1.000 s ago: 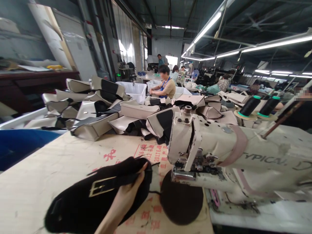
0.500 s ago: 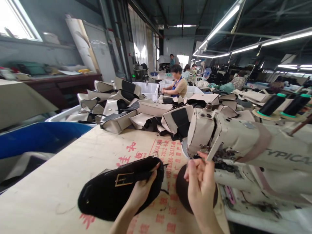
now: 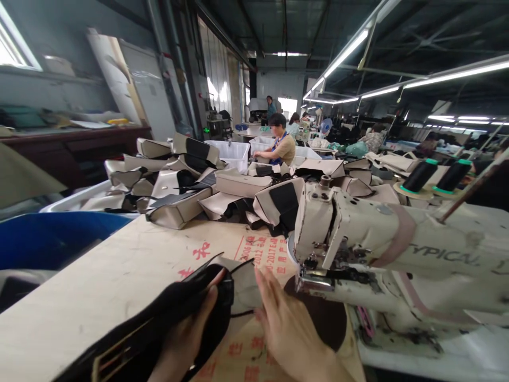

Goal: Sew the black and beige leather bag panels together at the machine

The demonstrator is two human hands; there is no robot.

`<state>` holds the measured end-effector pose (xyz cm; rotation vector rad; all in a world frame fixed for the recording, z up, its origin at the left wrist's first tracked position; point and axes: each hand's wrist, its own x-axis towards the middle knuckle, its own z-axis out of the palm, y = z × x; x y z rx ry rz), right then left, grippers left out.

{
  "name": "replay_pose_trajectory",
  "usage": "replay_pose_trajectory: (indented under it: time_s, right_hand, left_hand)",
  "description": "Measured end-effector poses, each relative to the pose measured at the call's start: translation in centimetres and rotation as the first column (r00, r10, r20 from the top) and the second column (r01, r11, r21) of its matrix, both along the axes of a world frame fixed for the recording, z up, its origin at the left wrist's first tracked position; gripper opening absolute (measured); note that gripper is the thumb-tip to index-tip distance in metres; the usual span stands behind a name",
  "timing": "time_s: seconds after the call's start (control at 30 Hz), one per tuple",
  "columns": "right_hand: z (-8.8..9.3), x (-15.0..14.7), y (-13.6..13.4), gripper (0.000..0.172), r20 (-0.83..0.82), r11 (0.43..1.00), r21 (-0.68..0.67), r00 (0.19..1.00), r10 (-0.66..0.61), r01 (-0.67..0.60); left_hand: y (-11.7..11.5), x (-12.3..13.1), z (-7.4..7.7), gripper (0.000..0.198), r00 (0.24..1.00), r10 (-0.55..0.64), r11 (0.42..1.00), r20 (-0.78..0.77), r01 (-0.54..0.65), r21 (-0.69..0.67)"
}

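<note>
My left hand (image 3: 185, 329) is closed on a black bag (image 3: 147, 318) with a gold buckle (image 3: 113, 353), tilted at the lower left of the head view. The thumb lies along the bag's near side, with other fingers partly hidden. From its right end a pale grey panel (image 3: 243, 286) and thin black cord ends stick out. Beside that panel is my right hand (image 3: 288, 323), its fingers stretched out and apart. Whether the fingertips touch the panel or a cord end, I cannot tell. A sewing machine (image 3: 358, 228) stands just right of this hand.
Beige-and-black bag pieces (image 3: 242, 183) are heaped along the back of the wooden table (image 3: 119, 281). A dark brown disc (image 3: 326, 318) lies under the machine head. Two black thread spools (image 3: 419, 175) stand behind it. A blue bin (image 3: 59, 239) is at left; a co-worker (image 3: 284, 143) sits beyond.
The bag and my left hand have come down, left and closer, the bag tilting more steeply. My right hand has left the machine's needle area and moved left and down beside the bag, its fingers straightening.
</note>
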<state>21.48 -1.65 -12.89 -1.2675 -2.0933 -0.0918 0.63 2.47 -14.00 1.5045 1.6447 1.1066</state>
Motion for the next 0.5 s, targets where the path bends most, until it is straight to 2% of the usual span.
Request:
replay_pose_trajectory:
  time_s: [0.07,0.13,0.17,0.23,0.33,0.4,0.5]
  right_hand:
    - [0.3,0.4,1.4,0.026,-0.05,0.999,-0.032,0.999,0.013,-0.015]
    - [0.4,1.7,2.3,0.018,-0.168,0.999,0.039,0.986,-0.01,0.017]
    - [0.4,2.3,2.6,0.018,-0.23,0.992,0.107,0.972,-0.047,0.073]
    - [0.3,3.1,2.8,0.015,-0.34,0.938,0.242,0.927,-0.157,0.247]
    - [0.0,2.8,3.2,0.012,-0.45,0.815,0.329,0.838,-0.309,0.477]
    - [0.0,2.0,3.7,0.011,-0.495,0.763,0.341,0.795,-0.351,0.549]
    - [0.2,1.0,4.1,0.01,-0.524,0.711,0.335,0.75,-0.404,0.618]
  left_hand:
    - [0.4,1.4,1.0,0.053,0.998,-0.042,0.999,0.055,0.044,-0.025]
    - [1.1,3.6,2.3,0.056,0.99,-0.109,0.993,0.092,0.112,-0.025]
    - [1.5,4.7,3.1,0.056,0.984,-0.149,0.989,0.099,0.151,-0.009]
    - [2.5,6.8,4.9,0.054,0.968,-0.229,0.973,0.097,0.226,0.043]
    - [4.2,8.8,7.3,0.051,0.941,-0.322,0.946,0.108,0.314,0.082]
    - [5.4,9.4,8.1,0.051,0.915,-0.385,0.922,0.121,0.377,0.087]
    - [6.8,9.6,8.4,0.049,0.872,-0.476,0.879,0.108,0.468,0.094]
